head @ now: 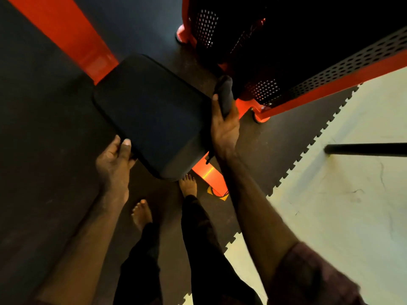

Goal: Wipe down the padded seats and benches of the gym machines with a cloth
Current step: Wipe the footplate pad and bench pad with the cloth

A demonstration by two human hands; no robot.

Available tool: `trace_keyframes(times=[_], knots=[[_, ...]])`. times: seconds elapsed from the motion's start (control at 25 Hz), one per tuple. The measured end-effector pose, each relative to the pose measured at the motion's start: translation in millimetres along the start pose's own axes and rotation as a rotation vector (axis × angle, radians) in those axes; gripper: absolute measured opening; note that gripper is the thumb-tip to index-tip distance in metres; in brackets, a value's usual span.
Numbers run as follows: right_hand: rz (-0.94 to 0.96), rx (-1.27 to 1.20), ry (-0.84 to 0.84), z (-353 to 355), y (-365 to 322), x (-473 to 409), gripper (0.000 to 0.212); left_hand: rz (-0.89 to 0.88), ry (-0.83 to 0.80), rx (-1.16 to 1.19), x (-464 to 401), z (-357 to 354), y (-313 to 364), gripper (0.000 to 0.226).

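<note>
both hands (114,159) on black padded seat (152,113)

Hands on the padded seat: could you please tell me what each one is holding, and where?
The left hand grips the padded seat at its near-left edge. The right hand holds a dark cloth against the seat's right edge.

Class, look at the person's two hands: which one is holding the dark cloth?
The right hand holds the dark cloth at the padded seat's right edge; the left hand grips only the seat's near left corner.
</note>
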State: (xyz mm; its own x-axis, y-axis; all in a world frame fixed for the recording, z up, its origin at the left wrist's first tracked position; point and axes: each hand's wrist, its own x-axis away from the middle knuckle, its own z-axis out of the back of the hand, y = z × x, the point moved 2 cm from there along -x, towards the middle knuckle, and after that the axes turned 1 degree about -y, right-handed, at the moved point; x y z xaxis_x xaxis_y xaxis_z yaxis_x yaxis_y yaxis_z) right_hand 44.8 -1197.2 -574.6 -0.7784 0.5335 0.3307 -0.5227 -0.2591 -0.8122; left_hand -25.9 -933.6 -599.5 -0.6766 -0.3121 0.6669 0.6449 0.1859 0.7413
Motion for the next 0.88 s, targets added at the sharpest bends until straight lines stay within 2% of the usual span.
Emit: trace_keyframes(times=[0.2, 0.28, 0.36, 0.44, 0.6, 0.68, 0.8, 0.88], knots=[[0.07, -0.174, 0.102, -28.3, 26.0, 105.8, 0.08, 0.034, -0.04, 0.02, -3.0, 9.0, -1.8, 0.054], [0.085, -0.199, 0.151, -30.2, 28.0, 91.7, 0.081, 0.037, -0.081, -0.001, -5.9, 10.0, -2.8, 0.053], [-0.002, -0.208, 0.227, -24.0, 28.2, 65.9, 0.081, 0.053, -0.102, -0.03, -6.8, 13.1, -1.6, 0.048], [-0.037, -0.24, 0.279, -30.9, 24.0, 76.6, 0.081, 0.061, -0.139, -0.071, -9.3, 22.0, 1.4, 0.045], [-0.019, -0.319, 0.267, -80.0, 31.6, 193.5, 0.074, 0.114, -0.267, -0.154, -13.4, 33.8, 18.2, 0.041], [-0.03, -0.37, 0.271, -83.5, 38.3, 189.2, 0.075, 0.122, -0.331, -0.196, -13.7, 37.2, 24.3, 0.041], [-0.076, -0.293, 0.347, -60.0, 41.2, 141.9, 0.081, 0.1, -0.428, -0.266, -19.9, 45.0, 35.2, 0.043], [-0.127, -0.314, 0.393, -67.3, 42.3, 148.1, 0.076, 0.124, -0.472, -0.315, -28.1, 51.5, 41.5, 0.046]])
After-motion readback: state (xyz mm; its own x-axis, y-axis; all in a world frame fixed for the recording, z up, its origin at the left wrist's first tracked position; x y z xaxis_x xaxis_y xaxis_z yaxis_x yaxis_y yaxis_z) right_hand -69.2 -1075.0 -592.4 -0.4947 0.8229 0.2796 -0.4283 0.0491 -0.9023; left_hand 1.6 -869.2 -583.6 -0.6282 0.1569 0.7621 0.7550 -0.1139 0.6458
